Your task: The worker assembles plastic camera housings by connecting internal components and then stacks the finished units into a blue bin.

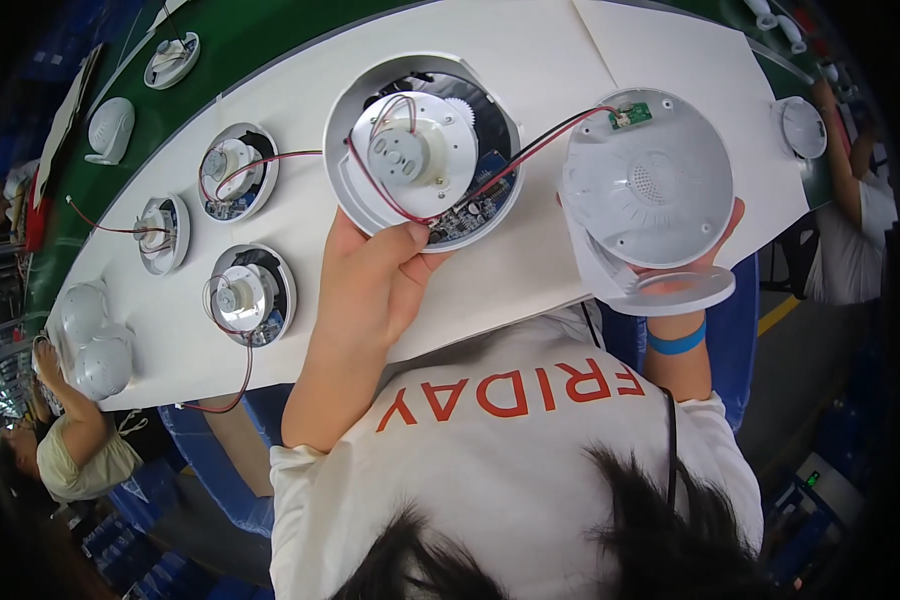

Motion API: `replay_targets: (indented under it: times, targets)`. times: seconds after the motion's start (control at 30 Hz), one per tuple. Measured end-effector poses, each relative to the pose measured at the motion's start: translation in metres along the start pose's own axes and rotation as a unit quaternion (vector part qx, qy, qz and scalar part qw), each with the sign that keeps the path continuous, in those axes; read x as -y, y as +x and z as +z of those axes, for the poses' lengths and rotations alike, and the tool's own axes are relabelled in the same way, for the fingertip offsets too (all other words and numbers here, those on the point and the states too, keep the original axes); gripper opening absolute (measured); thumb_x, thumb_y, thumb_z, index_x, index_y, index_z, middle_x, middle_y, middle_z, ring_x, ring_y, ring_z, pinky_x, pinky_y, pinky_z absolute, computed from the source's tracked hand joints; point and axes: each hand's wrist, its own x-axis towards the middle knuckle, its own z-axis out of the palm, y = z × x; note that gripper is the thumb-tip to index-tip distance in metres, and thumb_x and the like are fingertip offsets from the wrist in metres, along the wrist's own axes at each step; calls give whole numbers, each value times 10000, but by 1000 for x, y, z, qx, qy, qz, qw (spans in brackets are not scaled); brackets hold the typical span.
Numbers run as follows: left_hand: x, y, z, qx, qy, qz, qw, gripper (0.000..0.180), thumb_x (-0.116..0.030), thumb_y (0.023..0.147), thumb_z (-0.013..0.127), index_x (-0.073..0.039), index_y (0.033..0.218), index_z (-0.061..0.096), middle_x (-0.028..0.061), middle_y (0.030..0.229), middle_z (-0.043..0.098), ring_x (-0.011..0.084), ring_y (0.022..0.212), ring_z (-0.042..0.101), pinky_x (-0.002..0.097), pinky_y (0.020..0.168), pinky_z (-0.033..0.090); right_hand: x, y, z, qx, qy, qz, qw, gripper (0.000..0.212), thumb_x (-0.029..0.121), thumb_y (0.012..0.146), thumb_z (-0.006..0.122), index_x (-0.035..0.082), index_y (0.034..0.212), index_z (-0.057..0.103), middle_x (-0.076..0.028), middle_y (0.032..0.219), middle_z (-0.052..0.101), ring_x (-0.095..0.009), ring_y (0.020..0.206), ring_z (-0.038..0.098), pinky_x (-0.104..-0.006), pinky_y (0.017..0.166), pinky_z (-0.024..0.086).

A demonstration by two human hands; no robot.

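Note:
My left hand [365, 285] is closed on a round white plastic housing [342, 150]. Inside the housing sit a silver motor [400, 156] on a white round plate and a blue circuit board [475, 205]. My left thumb presses at the board's lower edge, where wires come in. A white plastic shell [660, 190] with speaker holes and a ring-shaped foot rests in my right hand [710, 252], whose fingers are partly hidden behind it. Red and black wires [545, 140] run from the board to a small green circuit board [631, 115] in the shell.
On the white tabletop [370, 365] at left lie several similar housings [253, 295] with trailing wires. White shells [105, 367] stand at its left end. A green conveyor belt [235, 50] passes along the far side, carrying more parts. Other people work at both sides.

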Motion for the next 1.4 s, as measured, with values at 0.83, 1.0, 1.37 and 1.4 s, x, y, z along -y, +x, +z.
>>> replay_targets:
  times: [0.83,1.0,1.37,1.4]
  targets:
    - [-9,4,12,-29,104,21,994,601,107,729,434,-37,1288,269,145,1236,419,278,1144,459,420,923,441,2,28,63,159,-831,-349,403,745,300,587,740,63,1221,428,-195,1323,344,-325,1230,354,-402,950,366]
    - [-17,7,14,-27,22,-31,999,555,55,751,399,-13,1284,263,152,1236,420,294,1137,463,449,925,441,-26,59,119,170,-875,-316,325,363,195,533,756,38,827,611,-98,888,599,-298,942,541,-372,832,412]
    - [-20,-11,10,32,-19,-10,999,577,50,759,415,-63,1305,264,127,1258,414,255,1158,445,412,947,402,-43,50,123,156,-897,-224,347,218,190,550,778,105,674,621,27,607,559,-129,569,522,-345,816,354]
    - [-19,-11,10,30,-19,-10,999,577,50,759,415,-63,1305,264,127,1258,414,255,1158,445,412,947,402,-45,50,123,157,-897,-223,348,218,190,550,778,105,674,621,27,607,559,-129,569,522,-345,816,354]
